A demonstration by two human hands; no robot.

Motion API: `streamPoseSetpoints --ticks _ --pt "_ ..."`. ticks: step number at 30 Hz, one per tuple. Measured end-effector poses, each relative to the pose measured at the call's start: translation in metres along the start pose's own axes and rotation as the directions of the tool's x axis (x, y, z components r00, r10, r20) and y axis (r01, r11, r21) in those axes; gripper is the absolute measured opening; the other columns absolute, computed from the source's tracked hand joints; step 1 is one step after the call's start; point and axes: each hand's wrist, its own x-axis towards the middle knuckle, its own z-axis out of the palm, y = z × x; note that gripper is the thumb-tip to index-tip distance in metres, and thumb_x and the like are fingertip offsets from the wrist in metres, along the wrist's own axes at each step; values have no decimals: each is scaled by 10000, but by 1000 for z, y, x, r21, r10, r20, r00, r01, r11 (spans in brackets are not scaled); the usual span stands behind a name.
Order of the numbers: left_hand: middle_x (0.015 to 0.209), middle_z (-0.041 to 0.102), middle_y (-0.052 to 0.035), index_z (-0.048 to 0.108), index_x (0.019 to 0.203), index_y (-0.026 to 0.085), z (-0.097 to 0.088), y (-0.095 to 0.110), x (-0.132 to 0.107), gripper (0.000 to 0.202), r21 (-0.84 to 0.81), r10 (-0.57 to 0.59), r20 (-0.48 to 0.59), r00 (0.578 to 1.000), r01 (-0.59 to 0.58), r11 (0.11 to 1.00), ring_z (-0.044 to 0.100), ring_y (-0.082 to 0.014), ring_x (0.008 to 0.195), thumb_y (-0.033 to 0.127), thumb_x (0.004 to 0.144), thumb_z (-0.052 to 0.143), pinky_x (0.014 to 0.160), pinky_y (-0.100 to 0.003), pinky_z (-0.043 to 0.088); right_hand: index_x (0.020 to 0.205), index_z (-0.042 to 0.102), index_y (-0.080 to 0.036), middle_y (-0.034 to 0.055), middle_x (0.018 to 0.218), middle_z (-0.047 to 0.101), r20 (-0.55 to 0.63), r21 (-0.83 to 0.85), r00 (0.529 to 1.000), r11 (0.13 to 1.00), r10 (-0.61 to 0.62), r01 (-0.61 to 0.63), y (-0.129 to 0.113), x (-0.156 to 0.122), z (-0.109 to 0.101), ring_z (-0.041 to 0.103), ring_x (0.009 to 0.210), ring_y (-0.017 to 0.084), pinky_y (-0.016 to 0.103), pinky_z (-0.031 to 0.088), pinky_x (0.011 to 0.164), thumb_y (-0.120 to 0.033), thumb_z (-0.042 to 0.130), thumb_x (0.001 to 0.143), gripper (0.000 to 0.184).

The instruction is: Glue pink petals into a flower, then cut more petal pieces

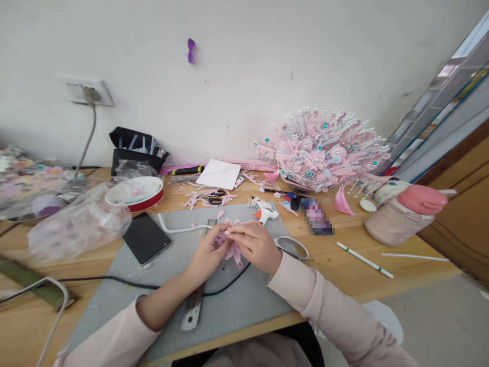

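Observation:
Both hands meet over the grey cutting mat (171,300). My left hand (206,255) and my right hand (254,243) are closed around a small pink flower-like craft piece (231,247), whose petals stick out between the fingers. A metal ruler (194,306) lies under my left wrist. A white hot glue gun (265,211) rests just beyond my hands, and a black cable (114,279) crosses the mat.
A black phone (146,237) lies left of the hands. A red-rimmed round tin (135,192), plastic bags (76,224), scissors (216,196), a tape roll (292,247), a white pen (364,260), a pink jewelled headdress (321,153) and a pink-lidded bottle (401,214) crowd the wooden table (382,280).

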Motion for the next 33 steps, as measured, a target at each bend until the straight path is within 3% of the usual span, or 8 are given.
streamPoseSetpoints --ticks 33 --pt "848 630 -15 545 896 176 0 0 0 199 -35 -17 -13 1000 17 999 588 -138 770 266 720 522 710 -253 465 976 620 -191 43 954 686 -13 20 1000 1000 23 -22 0 0 1 594 893 152 324 426 779 -157 468 872 187"
